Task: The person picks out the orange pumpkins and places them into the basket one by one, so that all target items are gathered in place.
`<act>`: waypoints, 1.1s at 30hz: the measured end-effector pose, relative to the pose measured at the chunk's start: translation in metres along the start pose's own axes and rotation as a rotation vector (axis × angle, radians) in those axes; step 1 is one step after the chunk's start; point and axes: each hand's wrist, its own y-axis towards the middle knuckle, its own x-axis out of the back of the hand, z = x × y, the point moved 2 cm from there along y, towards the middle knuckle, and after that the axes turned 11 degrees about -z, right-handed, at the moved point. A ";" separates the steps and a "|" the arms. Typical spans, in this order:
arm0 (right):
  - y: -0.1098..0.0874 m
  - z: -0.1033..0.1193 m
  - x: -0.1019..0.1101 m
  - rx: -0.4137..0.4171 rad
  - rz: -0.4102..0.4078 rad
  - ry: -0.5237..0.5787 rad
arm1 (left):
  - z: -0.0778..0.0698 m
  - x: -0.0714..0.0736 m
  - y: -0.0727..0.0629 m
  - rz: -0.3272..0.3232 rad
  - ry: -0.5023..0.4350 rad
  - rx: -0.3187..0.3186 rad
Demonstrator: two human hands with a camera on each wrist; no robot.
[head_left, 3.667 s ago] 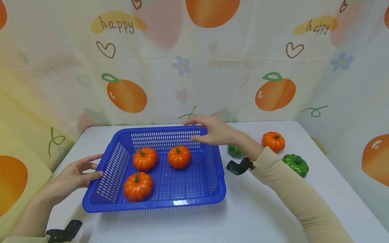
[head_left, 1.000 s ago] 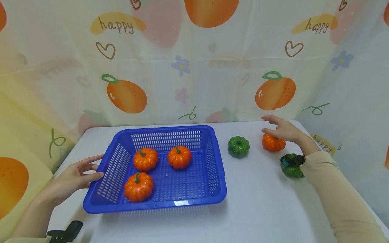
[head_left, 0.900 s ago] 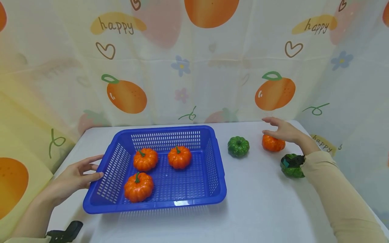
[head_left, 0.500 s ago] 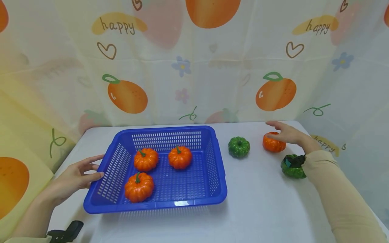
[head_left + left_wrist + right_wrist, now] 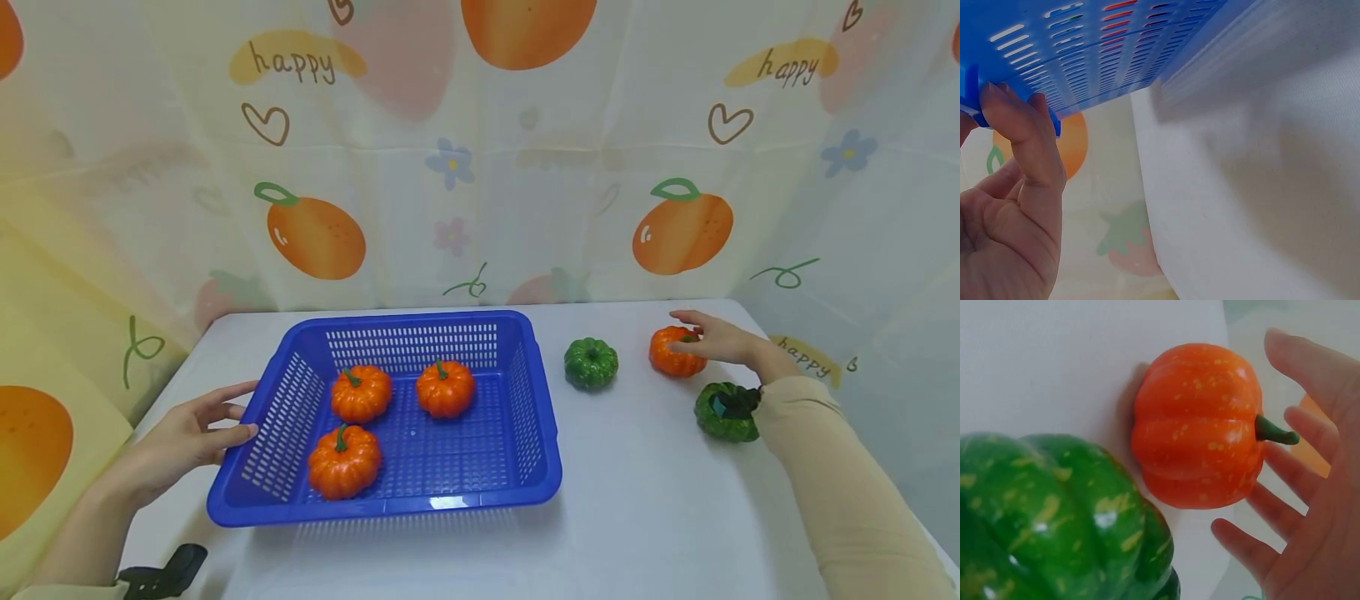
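At the left rim of a blue plastic basket (image 5: 412, 505), my left hand (image 5: 197, 429) grips the edge with the thumb on top and fingers curled beneath. The left wrist view shows that hand's fingertips (image 5: 999, 103) hooked under the rim. Over an orange pumpkin (image 5: 666, 354) on the table, my right hand (image 5: 723, 340) hovers with fingers spread. In the right wrist view those fingers (image 5: 1300, 475) surround the stem side without closing on it. A dark green pumpkin (image 5: 723, 417), partly hidden by the right wrist strap, lies nearer the front.
Inside the basket lie three orange pumpkins: one at back left (image 5: 362, 393), one at back centre (image 5: 446, 390) and one in front (image 5: 343, 463). Another green pumpkin (image 5: 591, 364) stands right of the basket on the white table (image 5: 637, 517). A printed curtain (image 5: 517, 225) hangs behind.
My right hand has gone from above the basket's back right corner to the orange pumpkin at right, then lowered and shifted slightly right. Left hand and basket have stayed put.
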 end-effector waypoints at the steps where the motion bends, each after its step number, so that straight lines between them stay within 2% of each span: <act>1: -0.001 -0.001 0.000 -0.007 0.004 0.001 | 0.000 0.000 0.000 -0.001 -0.001 -0.001; 12: -0.001 -0.012 -0.005 -0.095 0.056 -0.001 | -0.001 -0.001 -0.001 -0.006 -0.008 0.003; 19: -0.001 -0.016 -0.007 -0.109 0.078 0.028 | -0.001 -0.001 -0.001 -0.005 -0.005 0.001; 33: -0.002 -0.015 -0.009 -0.103 0.025 0.032 | -0.001 -0.001 -0.001 -0.007 -0.011 -0.011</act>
